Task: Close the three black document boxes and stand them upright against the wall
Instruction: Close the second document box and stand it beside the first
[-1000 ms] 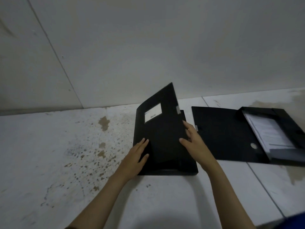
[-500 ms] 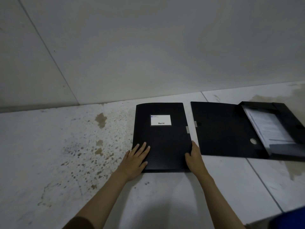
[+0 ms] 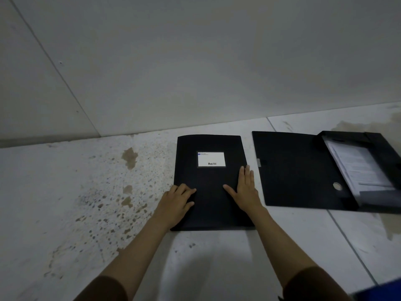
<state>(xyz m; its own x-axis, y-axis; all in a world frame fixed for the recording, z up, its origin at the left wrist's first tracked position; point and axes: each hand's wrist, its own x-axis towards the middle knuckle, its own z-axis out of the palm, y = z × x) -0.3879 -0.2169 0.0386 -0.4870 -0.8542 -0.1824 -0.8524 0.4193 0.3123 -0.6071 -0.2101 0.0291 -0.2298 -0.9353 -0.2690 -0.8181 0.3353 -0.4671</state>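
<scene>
A closed black document box (image 3: 209,192) with a white label lies flat on the floor in front of me. My left hand (image 3: 175,203) rests on its near left edge, fingers curled slightly over the lid. My right hand (image 3: 246,191) lies flat on the lid near the right edge, fingers spread. To the right a second black document box (image 3: 290,170) lies open, its lid flat on the floor and papers (image 3: 360,170) showing in its tray. A third box is not in view.
The wall (image 3: 195,61) rises just behind the boxes. The light floor (image 3: 65,192) is speckled with brown stains at the left. A blue object (image 3: 382,290) shows at the bottom right corner.
The lid of the near box has come down from raised to fully flat. My right hand slid from the box's right edge onto the lid top.
</scene>
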